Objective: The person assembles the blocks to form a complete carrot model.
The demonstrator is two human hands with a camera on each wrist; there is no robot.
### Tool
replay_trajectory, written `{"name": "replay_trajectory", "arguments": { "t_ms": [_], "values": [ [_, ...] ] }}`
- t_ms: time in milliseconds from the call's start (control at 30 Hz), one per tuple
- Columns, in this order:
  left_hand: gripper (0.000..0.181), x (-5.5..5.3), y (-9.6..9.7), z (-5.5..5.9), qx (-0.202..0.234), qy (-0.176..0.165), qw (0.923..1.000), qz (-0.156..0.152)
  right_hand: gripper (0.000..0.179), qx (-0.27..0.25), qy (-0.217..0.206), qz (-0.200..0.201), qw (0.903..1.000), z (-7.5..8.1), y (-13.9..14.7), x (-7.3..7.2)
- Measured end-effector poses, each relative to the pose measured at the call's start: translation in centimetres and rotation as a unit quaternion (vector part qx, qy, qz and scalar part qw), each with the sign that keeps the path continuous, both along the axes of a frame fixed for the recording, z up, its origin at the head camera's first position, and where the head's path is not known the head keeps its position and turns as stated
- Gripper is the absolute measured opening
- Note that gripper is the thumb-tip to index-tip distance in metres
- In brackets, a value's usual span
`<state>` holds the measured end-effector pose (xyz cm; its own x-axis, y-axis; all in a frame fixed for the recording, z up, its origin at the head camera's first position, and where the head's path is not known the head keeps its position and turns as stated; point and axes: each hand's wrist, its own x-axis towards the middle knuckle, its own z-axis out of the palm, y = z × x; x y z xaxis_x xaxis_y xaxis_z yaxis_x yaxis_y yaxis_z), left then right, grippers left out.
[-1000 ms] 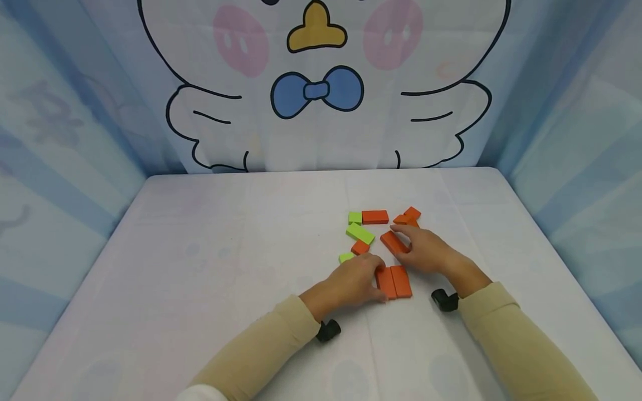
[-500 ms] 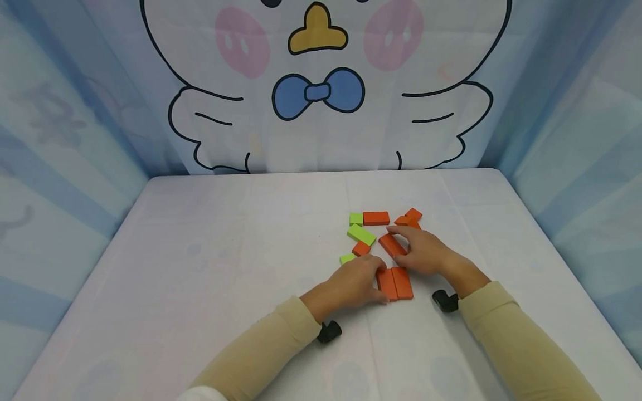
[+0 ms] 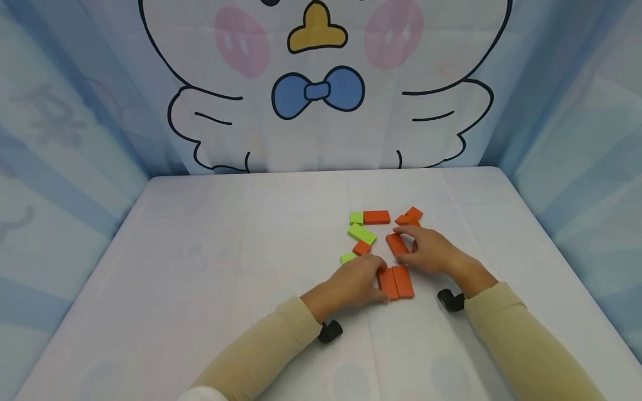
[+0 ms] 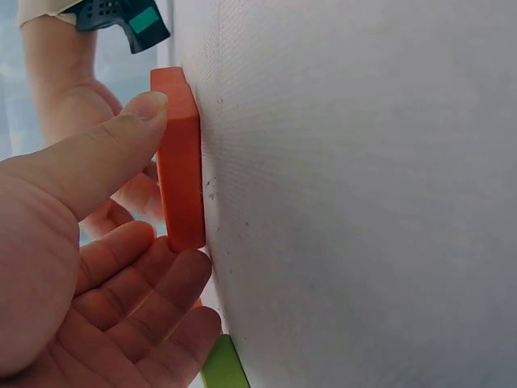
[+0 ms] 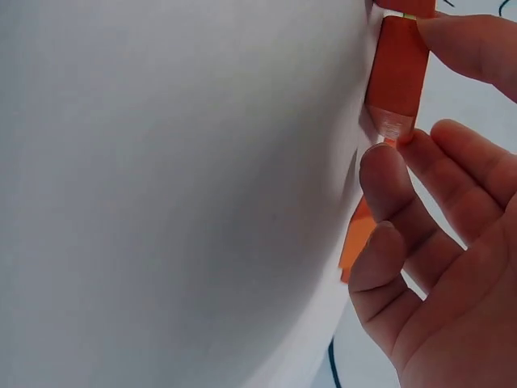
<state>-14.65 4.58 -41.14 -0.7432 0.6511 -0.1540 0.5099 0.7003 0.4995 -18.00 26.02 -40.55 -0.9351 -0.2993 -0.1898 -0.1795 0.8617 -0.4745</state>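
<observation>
Two orange-red rectangular blocks lie side by side on the white table. My left hand (image 3: 351, 283) grips the left block (image 3: 388, 284) of the pair by its two ends; the left wrist view shows the thumb on one end of this block (image 4: 182, 170) and fingertips at the other. The right block (image 3: 403, 283) touches its neighbour. Just beyond the pair, my right hand (image 3: 432, 252) pinches another orange-red block (image 3: 397, 244) between thumb and fingers. That block (image 5: 398, 69) stays low at the table surface, tilted relative to the pair, its ends partly covered.
Behind are a small green block (image 3: 356, 218) and a long orange-red block (image 3: 377, 217). A longer green block (image 3: 361, 234), a small orange-red block (image 3: 361, 248) and a green block (image 3: 348, 258) sit leftward. Several small orange pieces (image 3: 413, 213) cluster beyond my right hand.
My right hand shifts its block slightly left, then back right, turning it nearer to the line of the pair. The left hand and its block stay in place.
</observation>
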Motion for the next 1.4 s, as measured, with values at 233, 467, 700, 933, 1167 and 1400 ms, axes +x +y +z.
{"name": "replay_trajectory", "arguments": {
  "t_ms": [233,467,700,933,1167,1400],
  "values": [
    [0.057,0.2,0.1,0.1,-0.008,-0.005,0.9999,0.006,0.068,-0.003,-0.017,-0.024,0.9995,0.6,2.0,1.5],
    [0.058,0.3,0.3,0.2,-0.011,-0.002,0.9999,0.011,0.069,-0.015,-0.035,-0.028,0.9989,0.8,3.3,3.4],
    [0.056,0.2,0.8,0.2,-0.012,0.011,0.9998,0.007,0.070,-0.025,-0.031,-0.027,0.9988,0.3,3.8,4.8],
    [0.056,0.0,1.4,0.2,-0.010,0.015,0.9998,0.010,0.071,-0.031,-0.027,-0.033,0.9986,0.2,3.9,5.7],
    [0.056,-0.1,1.7,0.1,-0.013,0.017,0.9998,0.006,0.070,-0.025,-0.015,-0.033,0.9990,0.5,3.6,6.4],
    [0.057,-0.1,1.9,0.2,-0.015,0.015,0.9998,0.004,0.069,-0.019,-0.005,-0.031,0.9993,0.5,3.5,6.9]
  ]
}}
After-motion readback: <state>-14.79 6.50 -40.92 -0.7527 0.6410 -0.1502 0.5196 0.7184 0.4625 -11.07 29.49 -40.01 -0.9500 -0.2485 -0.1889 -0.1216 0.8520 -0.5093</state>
